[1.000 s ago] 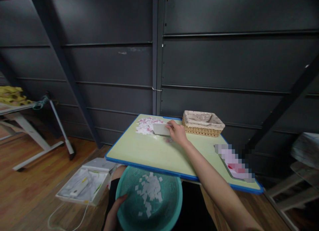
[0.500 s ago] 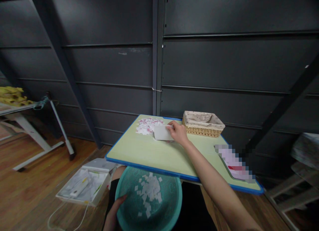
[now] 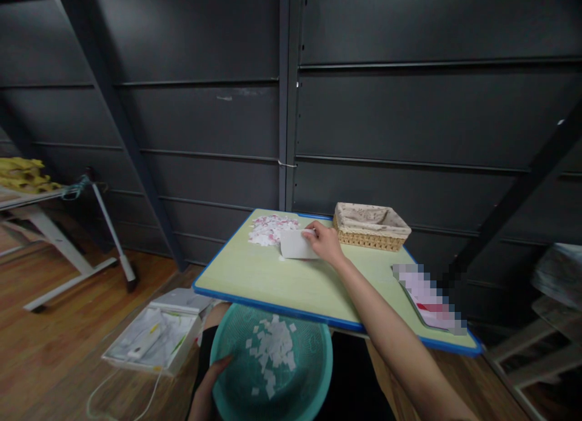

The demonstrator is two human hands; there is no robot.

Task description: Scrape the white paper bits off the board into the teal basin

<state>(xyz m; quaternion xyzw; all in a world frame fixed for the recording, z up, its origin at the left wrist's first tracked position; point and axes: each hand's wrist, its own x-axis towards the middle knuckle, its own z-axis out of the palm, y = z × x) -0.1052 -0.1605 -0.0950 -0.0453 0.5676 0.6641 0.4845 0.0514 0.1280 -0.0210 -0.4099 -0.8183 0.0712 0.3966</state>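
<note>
Card is pinched in the right hand over the table's far half, at the right edge of a pile of paper bits. Right of that hand stands a wicker basket. Near, the left hand grasps the left rim of a green bowl containing white squares.

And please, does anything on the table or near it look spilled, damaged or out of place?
Nothing looks clearly damaged. The floor seems slightly untidy: a white cord lies looped beside the open box. On the table, loose bits lie heaped by the card in the right hand.
</note>
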